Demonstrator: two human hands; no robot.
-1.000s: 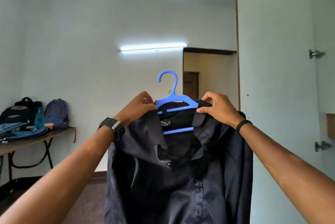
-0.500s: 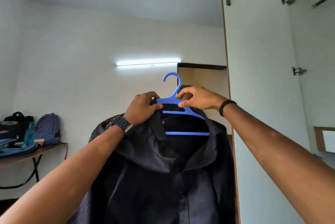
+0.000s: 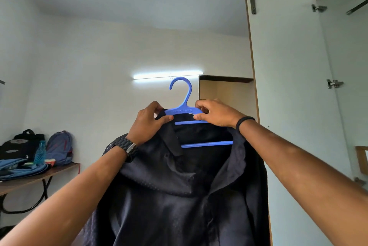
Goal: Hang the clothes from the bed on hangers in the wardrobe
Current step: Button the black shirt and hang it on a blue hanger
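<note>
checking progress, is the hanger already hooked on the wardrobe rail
No, the blue hanger with the dark shirt is held up in both hands, its hook free in the air.

One hanger (image 3: 186, 106); one shirt (image 3: 179, 196); two hands (image 3: 148, 124); one bottle (image 3: 40, 152).

Bright blue hanger (image 3: 186, 104) under a very dark navy shirt (image 3: 179, 196), faintly dotted. White wardrobe door (image 3: 286, 86) edged in brown. Black and blue-grey backpacks (image 3: 39, 146), translucent blue bottle (image 3: 40, 152).
</note>
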